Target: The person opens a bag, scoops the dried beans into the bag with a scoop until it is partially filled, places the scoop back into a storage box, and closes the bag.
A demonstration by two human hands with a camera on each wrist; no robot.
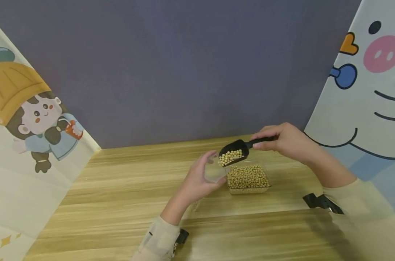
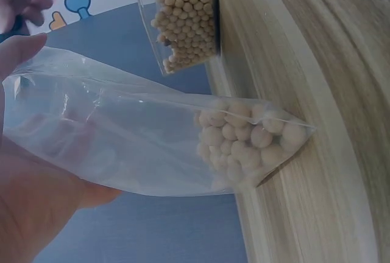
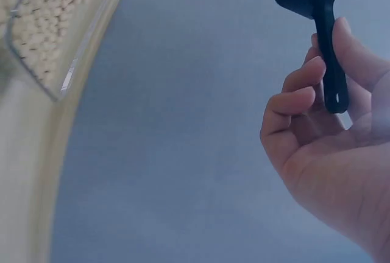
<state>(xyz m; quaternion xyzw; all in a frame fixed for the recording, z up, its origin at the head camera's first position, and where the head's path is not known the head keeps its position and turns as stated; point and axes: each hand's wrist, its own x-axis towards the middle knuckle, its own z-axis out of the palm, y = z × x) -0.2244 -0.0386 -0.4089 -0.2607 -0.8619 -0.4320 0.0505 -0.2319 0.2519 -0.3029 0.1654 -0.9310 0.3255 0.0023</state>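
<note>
My right hand grips the handle of a black scoop loaded with yellowish soybeans. The scoop's lip is tilted over the mouth of a clear plastic bag. Curled about the bag's upper part, my left hand holds it upright and spread. Some soybeans lie in the bag's pointed bottom. A clear rectangular container full of soybeans stands on the table just right of the bag. In the right wrist view the scoop's handle sits between thumb and fingers; its bowl is partly cut off.
The wood-grain table meets a grey-blue back panel. Side panels with cartoon prints, a child in a hat on the left and a pig-nosed figure on the right, border the space.
</note>
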